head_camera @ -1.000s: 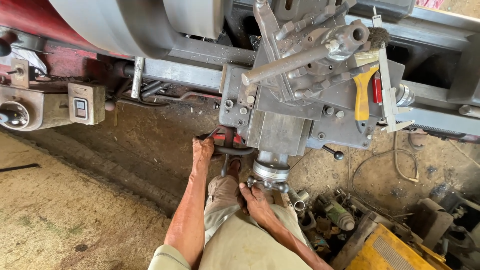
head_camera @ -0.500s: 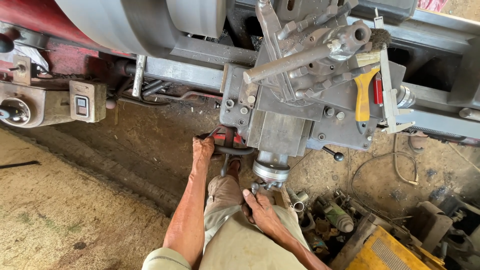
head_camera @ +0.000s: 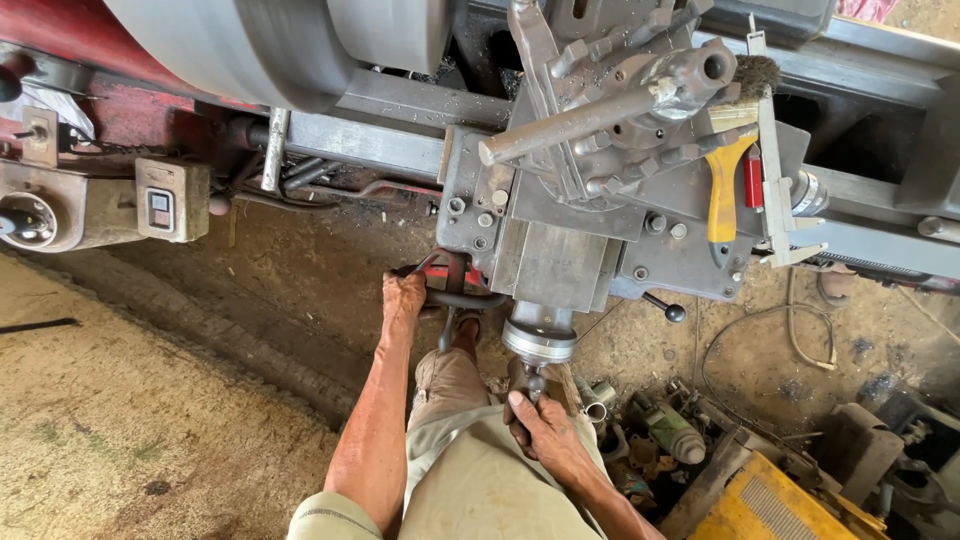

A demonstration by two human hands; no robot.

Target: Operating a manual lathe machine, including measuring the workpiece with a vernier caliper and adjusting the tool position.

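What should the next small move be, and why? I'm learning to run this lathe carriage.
Probably a slow, slight turn of the cross-slide crank handle. The right hand already grips it below the dial, the left hand holds the carriage handwheel, and the big workpiece sits close above.

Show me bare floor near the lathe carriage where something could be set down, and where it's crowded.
Free: the dirt floor left of the left hand, below the switch box. A smaller bare patch lies right of the ball-ended lever, ringed by a loose cable. Crowded: the scrap parts and yellow machine beside the right hand.
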